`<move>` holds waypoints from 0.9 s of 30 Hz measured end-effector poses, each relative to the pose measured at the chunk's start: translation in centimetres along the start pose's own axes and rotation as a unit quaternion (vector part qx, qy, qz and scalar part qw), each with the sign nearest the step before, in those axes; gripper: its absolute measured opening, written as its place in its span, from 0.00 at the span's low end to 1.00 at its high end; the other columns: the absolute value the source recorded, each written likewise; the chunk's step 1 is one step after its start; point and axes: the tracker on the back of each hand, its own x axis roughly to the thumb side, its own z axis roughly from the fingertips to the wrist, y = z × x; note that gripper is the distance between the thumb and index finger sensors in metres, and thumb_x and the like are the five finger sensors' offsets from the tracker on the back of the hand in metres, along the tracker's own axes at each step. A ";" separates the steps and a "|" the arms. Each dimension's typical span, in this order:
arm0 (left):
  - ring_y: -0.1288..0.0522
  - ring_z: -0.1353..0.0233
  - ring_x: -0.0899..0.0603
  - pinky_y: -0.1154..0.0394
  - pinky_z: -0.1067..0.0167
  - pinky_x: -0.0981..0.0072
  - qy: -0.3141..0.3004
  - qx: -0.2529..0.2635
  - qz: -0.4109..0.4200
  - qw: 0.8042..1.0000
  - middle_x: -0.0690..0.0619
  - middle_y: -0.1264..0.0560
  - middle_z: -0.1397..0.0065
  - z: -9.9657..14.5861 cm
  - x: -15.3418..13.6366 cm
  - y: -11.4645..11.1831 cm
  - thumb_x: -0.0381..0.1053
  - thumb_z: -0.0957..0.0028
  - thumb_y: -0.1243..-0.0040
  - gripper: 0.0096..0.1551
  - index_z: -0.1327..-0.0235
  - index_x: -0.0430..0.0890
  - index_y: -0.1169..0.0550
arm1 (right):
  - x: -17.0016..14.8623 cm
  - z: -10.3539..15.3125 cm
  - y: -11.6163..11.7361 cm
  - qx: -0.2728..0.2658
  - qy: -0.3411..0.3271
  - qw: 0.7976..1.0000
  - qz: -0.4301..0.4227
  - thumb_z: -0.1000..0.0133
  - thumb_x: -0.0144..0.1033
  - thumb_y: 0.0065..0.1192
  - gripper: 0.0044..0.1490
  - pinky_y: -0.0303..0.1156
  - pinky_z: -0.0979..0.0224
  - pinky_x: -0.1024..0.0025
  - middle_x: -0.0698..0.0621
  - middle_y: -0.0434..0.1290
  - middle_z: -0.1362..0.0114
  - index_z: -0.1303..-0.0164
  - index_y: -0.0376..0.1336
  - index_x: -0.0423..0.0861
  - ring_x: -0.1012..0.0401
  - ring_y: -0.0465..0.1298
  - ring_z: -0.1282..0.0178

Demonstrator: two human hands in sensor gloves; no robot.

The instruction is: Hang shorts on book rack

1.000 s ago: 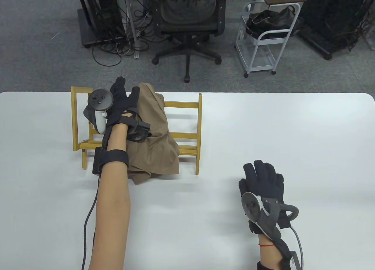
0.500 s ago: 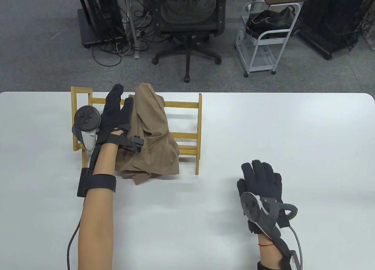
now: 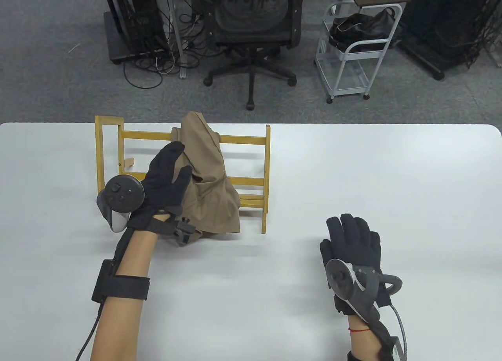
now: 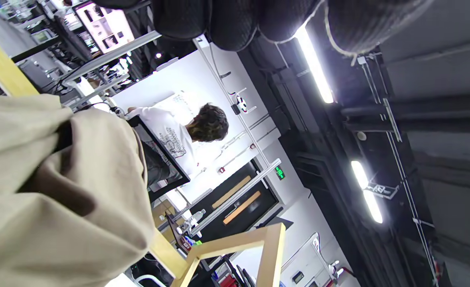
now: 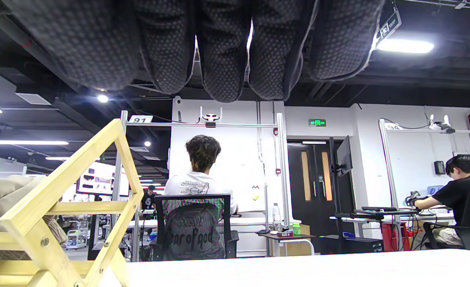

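Note:
Tan shorts (image 3: 208, 180) hang over the top rail of a wooden book rack (image 3: 251, 141) at the table's far left. Their lower part drapes down over the rack's front onto the table. My left hand (image 3: 166, 182) is open, fingers spread, just left of the shorts near their lower half, gripping nothing. In the left wrist view the shorts (image 4: 59, 191) fill the left side and the rack (image 4: 259, 243) shows below. My right hand (image 3: 353, 239) lies flat and open on the table at the right, empty. The rack's end (image 5: 59, 207) shows in the right wrist view.
The white table (image 3: 353, 173) stretches to the right of the rack. Beyond its far edge stand an office chair (image 3: 251, 28), a white cart (image 3: 353, 51) and cabling on the floor.
My left hand has drawn back from the rack's top rail toward me and down along the left side of the shorts. The shorts stay draped on the rack. The right hand has barely moved.

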 end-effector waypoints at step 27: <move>0.40 0.17 0.32 0.43 0.30 0.31 -0.055 -0.075 -0.131 0.987 0.50 0.35 0.17 8.9 1.4 -0.3 0.64 0.46 0.43 0.37 0.23 0.55 0.33 | 1.6 0.8 -0.2 0.013 -0.032 0.999 -0.016 0.50 0.60 0.61 0.36 0.65 0.19 0.49 0.56 0.65 0.17 0.30 0.62 0.64 0.51 0.68 0.18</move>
